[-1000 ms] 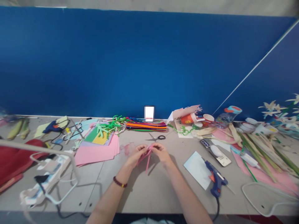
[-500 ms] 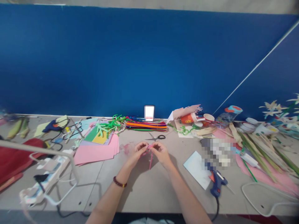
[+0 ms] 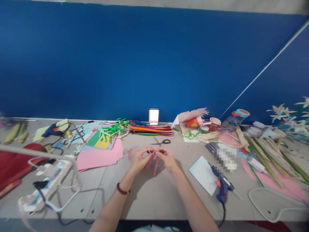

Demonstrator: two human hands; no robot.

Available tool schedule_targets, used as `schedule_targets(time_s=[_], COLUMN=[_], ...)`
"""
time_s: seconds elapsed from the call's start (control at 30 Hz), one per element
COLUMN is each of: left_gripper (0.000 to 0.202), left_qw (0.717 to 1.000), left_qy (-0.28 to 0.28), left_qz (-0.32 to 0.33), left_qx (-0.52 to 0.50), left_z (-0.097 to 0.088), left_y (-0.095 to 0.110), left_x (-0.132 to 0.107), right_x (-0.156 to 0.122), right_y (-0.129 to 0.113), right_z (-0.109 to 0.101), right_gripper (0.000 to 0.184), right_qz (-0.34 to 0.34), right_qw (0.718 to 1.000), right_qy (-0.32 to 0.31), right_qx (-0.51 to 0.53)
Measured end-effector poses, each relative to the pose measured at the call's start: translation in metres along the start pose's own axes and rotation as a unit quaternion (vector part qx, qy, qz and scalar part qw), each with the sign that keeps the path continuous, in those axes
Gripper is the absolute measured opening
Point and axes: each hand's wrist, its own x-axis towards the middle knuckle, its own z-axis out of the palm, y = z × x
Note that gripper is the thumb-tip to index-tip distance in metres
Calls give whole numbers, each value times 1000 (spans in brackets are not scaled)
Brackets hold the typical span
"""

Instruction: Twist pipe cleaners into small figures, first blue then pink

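Note:
My left hand (image 3: 142, 159) and my right hand (image 3: 167, 158) meet over the middle of the table, fingertips pinched together. Between them are thin pink pipe cleaners (image 3: 155, 167), with strands hanging below the fingers on both sides of the pinch. The exact join at the fingertips is too small to make out. Just beyond the hands lies a pair of scissors (image 3: 166, 141) with black handles. Behind it rests a bundle of orange, purple and other coloured pipe cleaners (image 3: 151, 130).
Pink paper sheets (image 3: 98, 159) and green pipe-cleaner pieces (image 3: 112, 130) lie to the left, beside a white power strip (image 3: 51, 183). On the right are a blue glue gun (image 3: 224, 188), a pale card (image 3: 202, 175), a phone (image 3: 211, 148) and paper cups (image 3: 195, 122).
More pink strands now hang below my left fingers, which have shifted slightly. Both hands stay pinched in about the same place. The view has moved very little.

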Motion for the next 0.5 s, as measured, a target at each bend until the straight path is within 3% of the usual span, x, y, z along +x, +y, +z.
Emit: schedule_targets(time_s=[0.3,0.5], left_gripper=[6,12], left_qw=[1000,1000], left_qy=[-6,-16], left_qz=[-7,15], left_qx=[-14,20], left_z=[1,2], left_y=[4,5], left_x=[-1,-1], right_x=[0,1], right_y=[-2,-2], right_z=[-7,-10], right_gripper=[23,33], right_qz=[106,106], right_qw=[990,991], right_qy=[-22,-23], right_qx=[92,79])
